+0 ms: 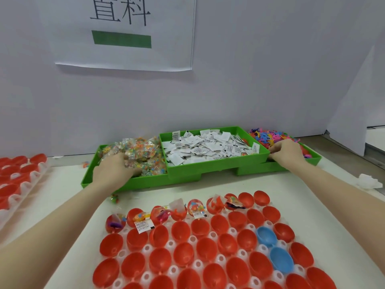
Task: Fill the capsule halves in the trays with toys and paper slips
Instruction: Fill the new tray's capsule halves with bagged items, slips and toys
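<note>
The capsule halves [179, 253], mostly red with two blue ones [273, 247] at right, sit open side up in a white tray [192, 239] near the viewer. Those in the far row already hold small bagged toys and printed slips; the nearer rows are bare.

Beyond the tray stand three green bins. The left bin [89, 178] holds clear bags of coloured beads [143, 151]. The left hand [113, 171] is buried in that pile, fingers curled down into the bags, though whether it grips one I cannot tell. The middle bin [210, 165] is heaped with white paper slips [208, 147]. The right bin [314, 159] carries bright plastic toys [268, 136]. The right hand [286, 153] rests at this bin's near left corner, fingers bent close together and touching the toys; what they hold is hidden.

A second tray of red halves [16, 176] lies at far left. A printed sheet [125, 32] hangs on the wall behind.
</note>
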Motion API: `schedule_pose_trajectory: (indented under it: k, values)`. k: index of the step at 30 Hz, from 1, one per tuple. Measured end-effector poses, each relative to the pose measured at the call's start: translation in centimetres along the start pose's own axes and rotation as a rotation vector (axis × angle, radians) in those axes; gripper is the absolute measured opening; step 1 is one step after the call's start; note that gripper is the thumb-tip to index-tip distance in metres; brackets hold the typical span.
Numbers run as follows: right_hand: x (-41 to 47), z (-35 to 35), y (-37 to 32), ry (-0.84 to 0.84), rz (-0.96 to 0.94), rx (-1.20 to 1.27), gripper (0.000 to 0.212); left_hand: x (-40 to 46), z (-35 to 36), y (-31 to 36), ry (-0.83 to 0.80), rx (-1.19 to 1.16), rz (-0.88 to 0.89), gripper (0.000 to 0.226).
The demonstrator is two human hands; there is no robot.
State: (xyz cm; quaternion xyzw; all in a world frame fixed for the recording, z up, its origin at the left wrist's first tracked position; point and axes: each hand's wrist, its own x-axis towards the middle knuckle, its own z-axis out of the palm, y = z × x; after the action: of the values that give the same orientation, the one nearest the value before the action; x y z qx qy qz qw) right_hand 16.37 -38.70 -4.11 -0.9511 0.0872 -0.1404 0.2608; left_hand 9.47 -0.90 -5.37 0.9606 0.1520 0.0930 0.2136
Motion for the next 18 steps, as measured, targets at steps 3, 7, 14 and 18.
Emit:
schedule_pose_trajectory:
  k: [3, 7, 14, 18]
  values:
    - [-0.2, -0.2, 0.3, 0.164, 0.011, 0.021, 0.014, -0.2, 0.0, -0.1, 0.061, -0.155, 0.05, 0.042]
    - [-0.2, -0.7, 0.5, 0.315, -0.014, 0.085, 0.016, -0.6, 0.1, -0.7, 0.211, -0.256, 0.116, 0.024]
    - [0.0, -0.8, 0.5, 0.251, 0.001, -0.015, 0.032, -0.8, -0.2, -0.9, 0.236, -0.373, 0.046, 0.044]
    - [0.1, -1.1, 0.5, 0.216, 0.056, -0.032, 0.053, -0.9, -0.3, -1.1, 0.248, -0.336, -0.004, 0.049]
